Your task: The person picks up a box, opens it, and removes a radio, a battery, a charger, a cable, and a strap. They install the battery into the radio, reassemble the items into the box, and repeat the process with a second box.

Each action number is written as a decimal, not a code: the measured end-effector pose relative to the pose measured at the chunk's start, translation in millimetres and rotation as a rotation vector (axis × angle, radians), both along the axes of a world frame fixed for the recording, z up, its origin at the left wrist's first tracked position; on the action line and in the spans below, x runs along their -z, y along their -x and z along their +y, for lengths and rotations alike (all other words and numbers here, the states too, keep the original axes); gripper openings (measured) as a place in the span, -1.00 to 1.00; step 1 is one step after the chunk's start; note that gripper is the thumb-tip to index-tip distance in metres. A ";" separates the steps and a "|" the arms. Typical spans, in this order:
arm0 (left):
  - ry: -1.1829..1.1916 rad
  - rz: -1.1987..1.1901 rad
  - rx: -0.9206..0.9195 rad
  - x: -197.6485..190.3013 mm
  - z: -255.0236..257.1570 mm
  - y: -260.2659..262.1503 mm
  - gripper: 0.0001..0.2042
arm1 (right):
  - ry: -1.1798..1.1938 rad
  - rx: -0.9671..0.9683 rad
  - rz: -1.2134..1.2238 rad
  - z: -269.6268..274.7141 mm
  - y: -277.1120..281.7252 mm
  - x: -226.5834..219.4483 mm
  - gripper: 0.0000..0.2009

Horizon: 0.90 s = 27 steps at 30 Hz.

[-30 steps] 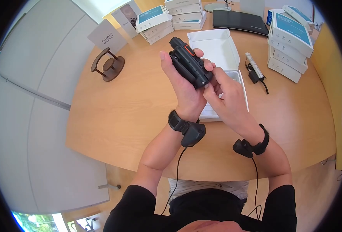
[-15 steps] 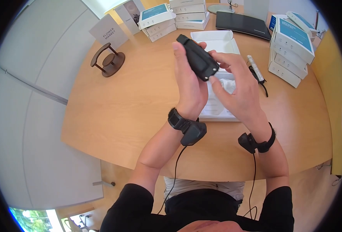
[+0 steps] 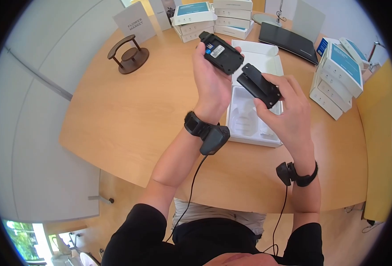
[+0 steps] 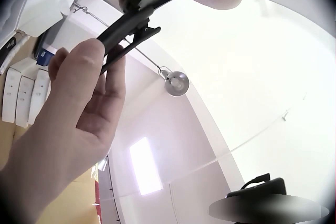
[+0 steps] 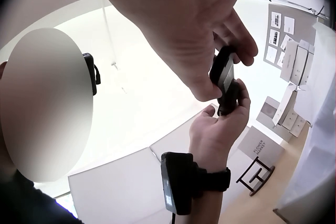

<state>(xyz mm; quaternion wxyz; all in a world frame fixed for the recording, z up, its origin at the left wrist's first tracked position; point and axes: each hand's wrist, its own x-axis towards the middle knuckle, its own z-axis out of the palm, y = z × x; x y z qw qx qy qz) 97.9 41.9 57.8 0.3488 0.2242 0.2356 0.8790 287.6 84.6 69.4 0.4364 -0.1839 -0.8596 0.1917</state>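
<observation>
My left hand [image 3: 211, 86] holds a black handheld device [image 3: 222, 56] with its back turned up. That back shows a recessed face with a white label and a blue sticker, and a stubby end points away to the left. In my right hand [image 3: 291, 104], thumb and fingers pinch a black back piece with a belt clip [image 3: 259, 86], a small gap from the device in the head view. The left wrist view shows the clip side-on, standing off the back piece [image 4: 123, 32]. Below both hands lies an open white box [image 3: 254, 142] with a moulded tray.
Stacked white boxes with blue tops stand at the back [image 3: 194, 13] and right [image 3: 337, 73]. A black flat device [image 3: 289, 42] lies at the back of the table [image 3: 116, 119]. At the left are a dark wooden stand [image 3: 136, 57] and a "Flower Market" card [image 3: 134, 24].
The back piece has come away from the device and is now in my right hand. My right hand has moved a little right and toward me. The device's back is uncovered.
</observation>
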 end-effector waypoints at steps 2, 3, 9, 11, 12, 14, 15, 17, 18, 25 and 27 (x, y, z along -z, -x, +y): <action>-0.060 -0.021 -0.033 -4.5 -3.4 8.1 -0.50 | 0.080 -0.009 -0.016 -1.2 -3.9 -6.4 -0.53; -0.105 -0.009 -0.022 -2.5 -4.5 13.4 -0.50 | 0.117 -0.015 -0.014 -1.0 -5.9 -10.1 -0.53; -0.128 0.118 -0.001 -8.0 -2.6 -4.8 -0.46 | 0.135 -0.049 0.163 0.7 -3.0 -9.6 -0.48; -0.125 0.248 0.023 -5.8 -2.0 -16.8 -0.41 | 0.043 -0.043 0.203 -0.5 -0.2 -6.3 -0.47; -0.139 0.255 0.043 -4.6 -2.6 -26.5 -0.42 | -0.015 -0.035 0.210 0.3 1.8 -3.5 -0.45; -0.170 0.269 0.076 -10.9 -6.8 -48.7 -0.41 | -0.076 -0.028 0.228 2.0 7.5 3.4 -0.42; -0.178 0.325 0.103 -8.4 -6.8 -51.2 -0.38 | -0.077 -0.027 0.241 3.1 10.7 8.1 -0.41; -0.201 0.320 0.106 -7.1 -6.2 -57.4 -0.37 | -0.088 -0.022 0.245 5.9 11.9 13.7 -0.34; -0.213 0.320 0.107 -6.6 -5.9 -59.3 -0.35 | -0.094 -0.010 0.240 4.7 11.9 14.3 -0.35; -0.102 0.503 0.039 5.8 4.6 -45.3 -0.29 | -0.137 0.029 0.107 2.5 9.5 13.0 -0.28; -0.066 0.543 0.055 3.0 2.2 -37.1 -0.23 | -0.195 0.044 0.032 3.4 3.9 7.1 -0.18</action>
